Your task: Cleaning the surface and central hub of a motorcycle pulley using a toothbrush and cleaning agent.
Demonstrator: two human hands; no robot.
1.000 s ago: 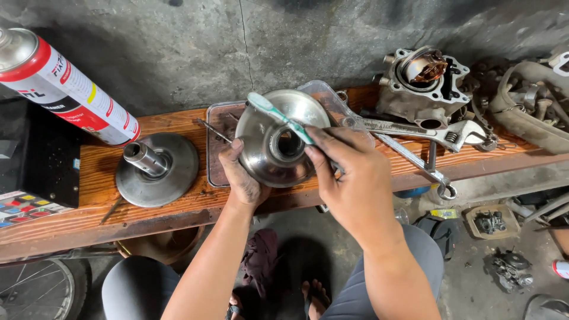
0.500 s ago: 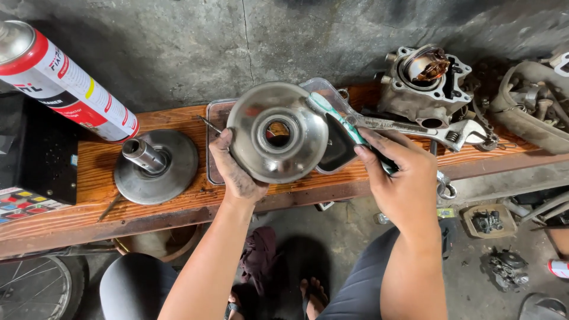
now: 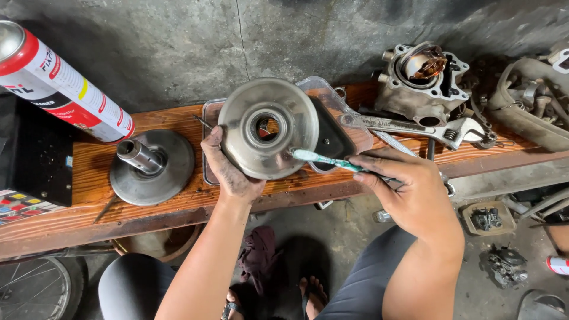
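Observation:
My left hand (image 3: 228, 169) grips the lower left rim of a round grey metal pulley disc (image 3: 268, 127) with a hole at its centre, tilted up over a clear plastic tray (image 3: 332, 101). My right hand (image 3: 409, 189) holds a teal toothbrush (image 3: 323, 159) by the handle, its head touching the disc's lower right face. A second pulley disc with an upright shaft (image 3: 152, 166) lies on the wooden plank (image 3: 89, 178) to the left.
A red and white spray can (image 3: 59, 83) lies at the far left. An adjustable wrench (image 3: 415, 125) and an engine cylinder (image 3: 421, 80) sit on the right of the plank. Small engine parts lie on the floor at right, a tyre (image 3: 29, 287) at lower left.
The disc has turned its face toward me and stayed over the tray. My right hand drew back to the right, then brought the toothbrush head down onto the disc's lower right face.

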